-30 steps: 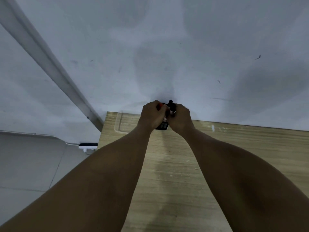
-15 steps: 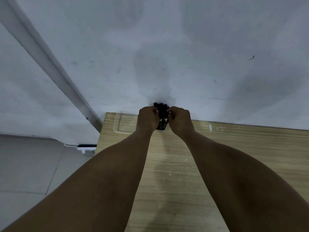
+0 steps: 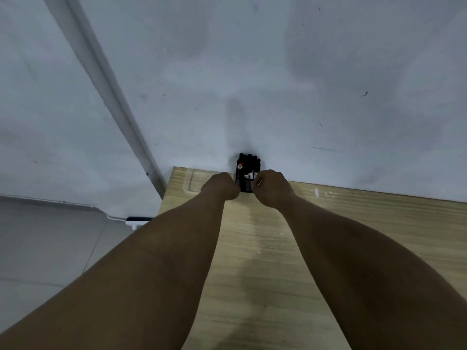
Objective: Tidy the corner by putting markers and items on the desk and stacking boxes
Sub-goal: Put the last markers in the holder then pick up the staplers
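Pale grey-white wall (image 3: 278, 72) fills most of our view, scuffed with a few small dark marks, and a white trunking strip (image 3: 101, 79) runs diagonally down it to the desk's far left corner. Below that, our light wood-grain desk (image 3: 328, 223) butts against the wall, with a grey tiled floor (image 3: 38, 248) to its left and a white power strip (image 3: 136, 221) lying there close to the desk's edge.

We reach both bare forearms out over the desk to its back edge. Standing there against the wall is a black holder (image 3: 245, 184) packed with upright markers (image 3: 249, 160), their dark caps bunched together at the top; one shows a red-and-white patch. Small white labels sit on a couple of the barrels, but we cannot read any writing on them at this sharpness, and no brand is legible.

Our left hand (image 3: 222, 186) is just left of the holder, fingers curled under into a fist; whether it touches or grips the holder we cannot tell. Our right hand (image 3: 271, 186) is just right of it, fingers likewise curled, with a thin pale sliver showing at the knuckles. What that sliver is, and whether this hand pinches it or the holder, we cannot tell.
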